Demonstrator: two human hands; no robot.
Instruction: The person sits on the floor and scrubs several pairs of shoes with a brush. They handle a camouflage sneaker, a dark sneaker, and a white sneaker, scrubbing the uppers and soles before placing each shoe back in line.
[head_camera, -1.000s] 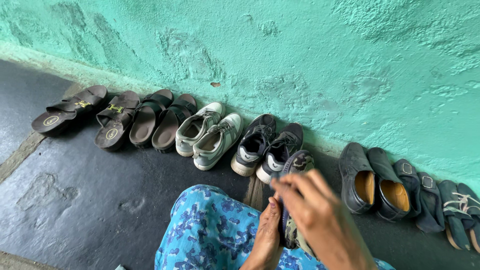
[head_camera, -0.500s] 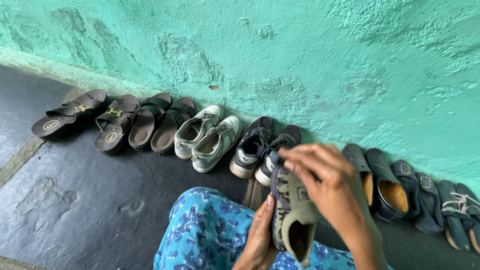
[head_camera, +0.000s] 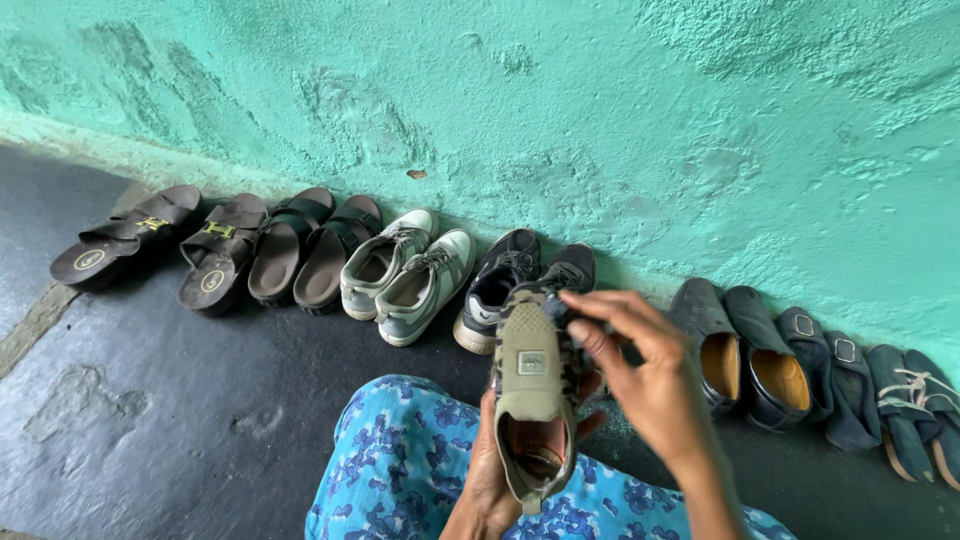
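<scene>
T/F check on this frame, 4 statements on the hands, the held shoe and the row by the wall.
1. The left hand holds the olive shoe from beneath. True.
2. The right hand rests on the floor. False: its fingers are at the shoe's toe end.
3. The wall is red. False: it is green.
4. Footwear lines the wall, with brown sandals at the left end. True.

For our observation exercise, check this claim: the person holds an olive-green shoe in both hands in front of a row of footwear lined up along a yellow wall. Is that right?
Not quite. The wall is turquoise green, not yellow, as the head view shows. The rest stands: the left hand and right hand hold the olive-green shoe before the row of footwear.
</scene>
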